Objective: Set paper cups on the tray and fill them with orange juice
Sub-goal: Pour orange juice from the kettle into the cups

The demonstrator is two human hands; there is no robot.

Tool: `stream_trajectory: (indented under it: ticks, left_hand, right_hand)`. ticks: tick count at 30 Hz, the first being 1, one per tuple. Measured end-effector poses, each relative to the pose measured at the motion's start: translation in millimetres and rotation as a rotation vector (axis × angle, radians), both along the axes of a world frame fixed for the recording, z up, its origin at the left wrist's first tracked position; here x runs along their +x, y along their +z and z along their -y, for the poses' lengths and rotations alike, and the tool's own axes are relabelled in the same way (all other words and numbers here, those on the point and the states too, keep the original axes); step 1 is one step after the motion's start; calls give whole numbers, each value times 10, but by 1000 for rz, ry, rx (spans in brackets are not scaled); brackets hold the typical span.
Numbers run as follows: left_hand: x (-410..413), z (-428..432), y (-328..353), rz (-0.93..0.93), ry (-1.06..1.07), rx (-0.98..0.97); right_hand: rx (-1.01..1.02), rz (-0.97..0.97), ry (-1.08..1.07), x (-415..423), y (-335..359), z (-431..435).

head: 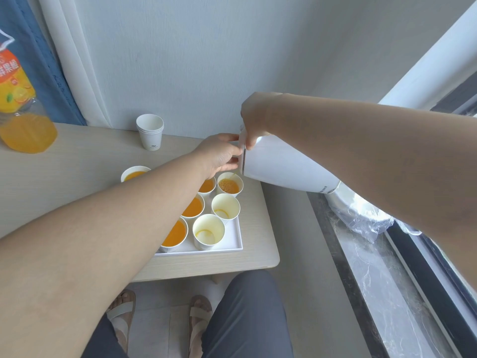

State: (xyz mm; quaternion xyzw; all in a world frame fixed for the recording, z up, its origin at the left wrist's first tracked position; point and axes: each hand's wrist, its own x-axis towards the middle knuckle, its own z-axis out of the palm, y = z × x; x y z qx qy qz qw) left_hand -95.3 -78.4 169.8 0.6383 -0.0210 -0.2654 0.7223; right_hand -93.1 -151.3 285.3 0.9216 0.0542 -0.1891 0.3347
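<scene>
A: The right hand (254,120) grips the tilted white jug (284,166) near its top, and the left hand (219,153) holds its mouth end. How should the pour go?

B: Slowly, keeping a thin stream into the far-right paper cup (230,186) on the white tray (232,248). The jug looks smooth and rigid. The tapered cups look thin-walled and tippy.

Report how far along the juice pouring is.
Done: cups stand on the tray; four hold juice, such as the near full cup. In hand: the right hand and left hand hold the tilted white jug over the far right cup, partly filled. Left: the middle right cup and near right cup, both nearly empty.
</scene>
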Motion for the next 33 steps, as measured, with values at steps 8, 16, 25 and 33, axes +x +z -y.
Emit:
stream_trajectory:
  ticks: [8, 16, 25, 33]
  left_hand:
    - [-10, -17, -21, -3, 5, 12]
    - [-38, -57, -20, -4, 5, 16]
    - [-67, -143, -43, 2, 8, 30]
    - [-34, -195, -138, -29, 22, 46]
  right_hand:
    - [239, 35, -124, -42, 50, 24]
    - [296, 42, -158, -19, 4, 5]
    - [369, 10, -141, 31, -82, -24]
    - [111, 6, 37, 126, -288, -104]
